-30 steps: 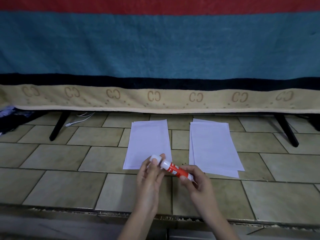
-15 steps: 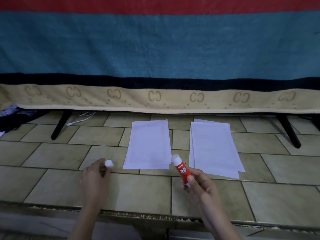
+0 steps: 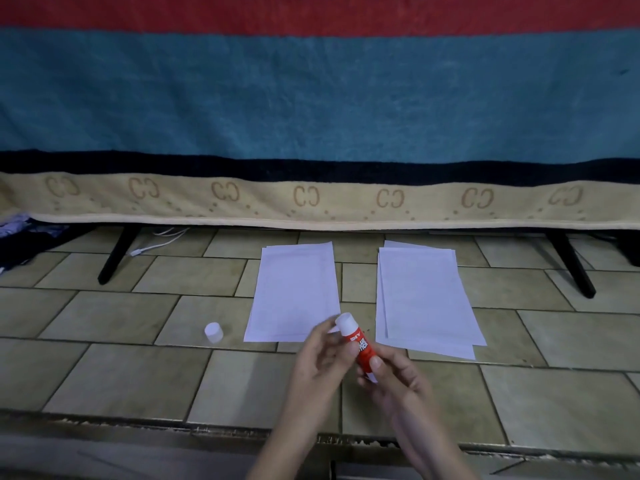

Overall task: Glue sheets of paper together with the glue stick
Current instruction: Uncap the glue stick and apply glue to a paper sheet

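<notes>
Right hand (image 3: 391, 379) is gripping the glue stick (image 3: 360, 346) around its lower red barrel, thumb lying across the label, stick tilting up and to the left at lower centre of the frame. Left hand (image 3: 317, 362) is sitting just left of it, fingers reaching toward the white uncapped top; cannot tell whether they are actually pinching it or only touching, blur there.

Largest to smallest:
- Striped blanket (image 3: 311, 98) is filling the whole upper half: red band at top, wide teal band, thin dark band, then a beige border with repeating "CC" marks running edge to edge.
- Tiled floor (image 3: 138, 375) is taking up the lower half, beige-green tiles laid in a staggered pattern, dark grout lines, a worn ledge running along the bottom edge.
- Black legs are angling out from under the blanket, one (image 3: 116, 256) at centre left, one (image 3: 571, 268) at centre right.
- Right paper stack (image 3: 424, 296) is lying right of centre, sheets slightly fanned.
- Left paper stack (image 3: 294, 289) is lying at centre, apart from the right one, its lower right corner just behind the stick's tip.
- White cable (image 3: 159, 242) is trailing near the left leg.
- White cap (image 3: 213, 332) is standing on the floor, just left of the left stack.
</notes>
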